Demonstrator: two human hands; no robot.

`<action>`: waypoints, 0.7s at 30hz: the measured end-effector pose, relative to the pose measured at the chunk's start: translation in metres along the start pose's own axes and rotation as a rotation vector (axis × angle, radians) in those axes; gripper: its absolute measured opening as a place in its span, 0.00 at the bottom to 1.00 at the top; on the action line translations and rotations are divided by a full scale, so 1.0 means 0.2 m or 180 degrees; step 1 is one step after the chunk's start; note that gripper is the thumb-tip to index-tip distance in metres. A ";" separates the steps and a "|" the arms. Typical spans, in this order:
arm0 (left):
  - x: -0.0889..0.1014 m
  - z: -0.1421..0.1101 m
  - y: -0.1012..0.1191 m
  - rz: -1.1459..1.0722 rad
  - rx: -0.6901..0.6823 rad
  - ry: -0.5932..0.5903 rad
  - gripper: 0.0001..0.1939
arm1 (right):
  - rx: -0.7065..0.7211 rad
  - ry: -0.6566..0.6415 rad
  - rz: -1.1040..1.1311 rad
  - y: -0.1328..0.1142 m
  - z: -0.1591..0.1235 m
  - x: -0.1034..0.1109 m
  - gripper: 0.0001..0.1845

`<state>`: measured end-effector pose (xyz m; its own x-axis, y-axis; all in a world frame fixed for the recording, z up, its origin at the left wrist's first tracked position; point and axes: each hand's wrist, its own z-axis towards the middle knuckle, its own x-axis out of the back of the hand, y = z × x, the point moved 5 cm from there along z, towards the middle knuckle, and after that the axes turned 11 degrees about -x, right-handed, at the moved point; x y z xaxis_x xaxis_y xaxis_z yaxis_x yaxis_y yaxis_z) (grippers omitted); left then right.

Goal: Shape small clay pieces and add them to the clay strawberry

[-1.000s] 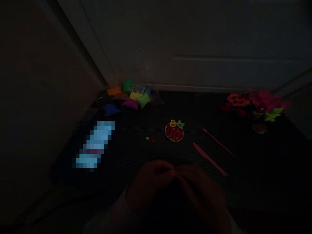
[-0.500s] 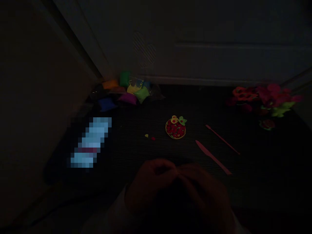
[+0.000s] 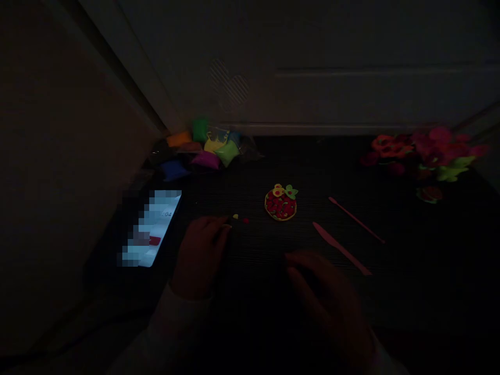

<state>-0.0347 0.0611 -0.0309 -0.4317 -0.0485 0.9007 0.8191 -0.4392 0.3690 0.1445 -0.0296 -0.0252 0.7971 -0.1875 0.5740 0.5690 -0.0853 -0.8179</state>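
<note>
In very dim light, my left hand [image 3: 199,258] reaches low over the black tabletop, left of two small clay bits. Its thumb and forefinger pinch together, and a thin pale sliver shows at the tips, too dark to identify. Just beyond them lie a yellow bit [image 3: 235,216] and a red bit [image 3: 246,221]. My right hand [image 3: 330,297] hovers near the front, fingers loosely curled, thumb and forefinger slightly apart, nothing visible between them. Ahead sits a round red clay piece [image 3: 280,207] with a yellow rim, topped by a yellow flower [image 3: 278,190] and a green flower [image 3: 291,192].
A pink clay knife [image 3: 341,249] and a thin pink stick tool [image 3: 356,219] lie at right. A lit phone [image 3: 156,229] rests at left. Several coloured clay packets [image 3: 205,160] are heaped at the back left; bright clay flowers [image 3: 439,151] stand at the back right.
My hands were together at the front, fingertips touching. Now they are apart: the left has moved left and forward beside the small bits, while the right stays near its place.
</note>
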 end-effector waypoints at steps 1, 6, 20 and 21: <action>0.00 0.00 0.01 0.0055 -0.0058 0.0051 0.13 | 0.0025 0.0013 -0.0005 0.00 0.00 0.00 0.09; 0.01 0.06 0.10 0.0355 -0.0502 0.0210 0.11 | 0.0133 0.0055 -0.0001 0.00 0.00 0.01 0.09; -0.04 -0.01 0.33 -0.1456 -0.0173 -0.0819 0.04 | 0.0071 0.0091 -0.0006 0.02 0.00 0.00 0.10; -0.05 -0.02 0.34 -0.1717 -0.0001 -0.0880 0.04 | 0.0140 0.0068 -0.0047 0.02 0.00 0.00 0.10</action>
<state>0.0238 0.0274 -0.0148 -0.6720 0.4159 0.6127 0.5118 -0.3372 0.7902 0.1453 -0.0304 -0.0284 0.7843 -0.2075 0.5846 0.5893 -0.0452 -0.8066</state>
